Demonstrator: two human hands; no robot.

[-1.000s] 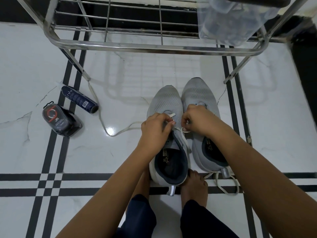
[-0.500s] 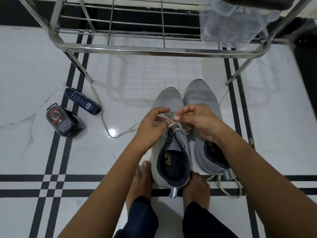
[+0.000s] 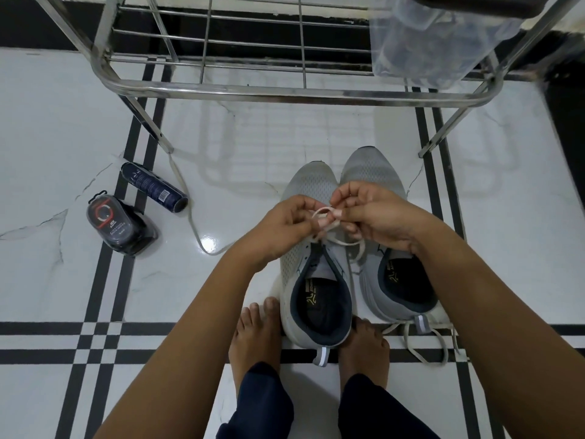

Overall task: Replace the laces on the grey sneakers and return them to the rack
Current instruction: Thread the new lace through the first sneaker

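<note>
Both hands are working close together over the front of one grey sneaker. The left hand point(image 3: 281, 226) is pinching a pale lace point(image 3: 321, 211) with curled fingers. The right hand point(image 3: 380, 217) is pinching the same lace from the other side, and a small loop is standing up between them.

A shiny white tiled floor point(image 3: 316, 137) with black stripes is lying under everything. A metal rack point(image 3: 285, 91) is standing at the far side, and its low shelf is hanging above the floor, just past the shoe tips. A clear plastic bag point(image 3: 421, 42) is sitting on the right end of that shelf.

The laced grey sneaker point(image 3: 307, 188) is standing on the floor with its toe pointing at the rack. The second grey sneaker point(image 3: 373, 169) is standing right beside it, on the right, and the two are touching. A bare left foot point(image 3: 253, 337) and a bare right foot point(image 3: 364, 350) are resting on each side of the laced sneaker's heel.

Off to the left, a black packet point(image 3: 117, 226) with a red ring on it is lying on the floor. A dark blue can point(image 3: 155, 188) is lying on its side just beside it. A loose lace point(image 3: 193, 223) is trailing from the rack leg toward the left arm. Another loose lace point(image 3: 424, 350) is curling behind the second sneaker's heel.
</note>
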